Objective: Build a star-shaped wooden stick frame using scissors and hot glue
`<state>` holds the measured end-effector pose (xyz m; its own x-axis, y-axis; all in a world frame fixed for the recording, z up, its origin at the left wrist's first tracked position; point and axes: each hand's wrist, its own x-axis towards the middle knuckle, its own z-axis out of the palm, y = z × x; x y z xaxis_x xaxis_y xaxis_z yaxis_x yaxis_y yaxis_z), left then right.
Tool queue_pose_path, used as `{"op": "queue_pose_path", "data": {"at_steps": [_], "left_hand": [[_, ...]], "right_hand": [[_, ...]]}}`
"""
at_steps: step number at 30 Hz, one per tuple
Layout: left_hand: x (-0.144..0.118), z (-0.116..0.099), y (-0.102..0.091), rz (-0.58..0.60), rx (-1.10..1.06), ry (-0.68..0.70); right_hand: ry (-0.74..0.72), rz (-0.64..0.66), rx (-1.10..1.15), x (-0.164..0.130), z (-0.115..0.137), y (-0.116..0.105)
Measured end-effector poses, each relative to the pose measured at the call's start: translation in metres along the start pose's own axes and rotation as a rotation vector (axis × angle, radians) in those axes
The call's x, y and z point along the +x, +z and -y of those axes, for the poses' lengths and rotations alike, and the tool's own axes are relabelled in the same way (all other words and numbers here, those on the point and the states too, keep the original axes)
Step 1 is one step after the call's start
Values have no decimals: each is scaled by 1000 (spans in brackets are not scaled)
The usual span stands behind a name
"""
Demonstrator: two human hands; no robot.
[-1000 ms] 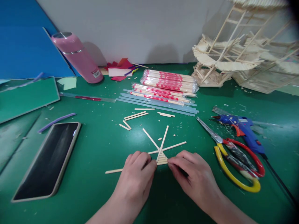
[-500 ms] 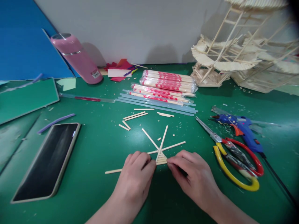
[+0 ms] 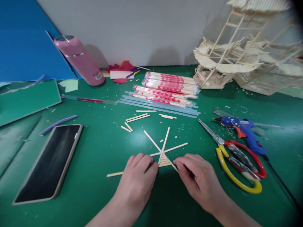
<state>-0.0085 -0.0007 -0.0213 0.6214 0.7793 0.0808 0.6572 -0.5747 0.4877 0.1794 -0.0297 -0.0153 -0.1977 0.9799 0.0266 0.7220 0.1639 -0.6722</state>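
Note:
A small star-like frame of crossed wooden sticks (image 3: 163,153) lies on the green table, with short sticks (image 3: 164,162) laid side by side across its near wedge. My left hand (image 3: 139,171) is closed at the frame's left side, its fingertips on a stick there. A long wooden stick (image 3: 115,174) pokes out from beneath that hand to the left. My right hand (image 3: 195,173) is closed, thumb against forefinger, right beside the frame's lower right stick end. Whether anything is pinched between those fingertips is hidden.
Scissors (image 3: 222,140) and a blue glue gun (image 3: 246,127) lie at right, a phone (image 3: 48,164) at left. Behind are loose cut sticks (image 3: 137,118), glue sticks (image 3: 161,107), wrapped chopsticks (image 3: 170,82), a pink bottle (image 3: 80,61) and a stick-built model (image 3: 227,60).
My right hand has shifted slightly right, off the short cross sticks, uncovering the end of the frame's lower right stick. My left hand stays in place.

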Motion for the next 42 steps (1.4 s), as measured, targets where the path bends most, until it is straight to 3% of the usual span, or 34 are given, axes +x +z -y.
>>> {"op": "queue_pose_path", "data": {"at_steps": [42], "left_hand": [[4,-4,-5,6,45,-35]], "right_hand": [[-13,5,-68,2,1,3]]}}
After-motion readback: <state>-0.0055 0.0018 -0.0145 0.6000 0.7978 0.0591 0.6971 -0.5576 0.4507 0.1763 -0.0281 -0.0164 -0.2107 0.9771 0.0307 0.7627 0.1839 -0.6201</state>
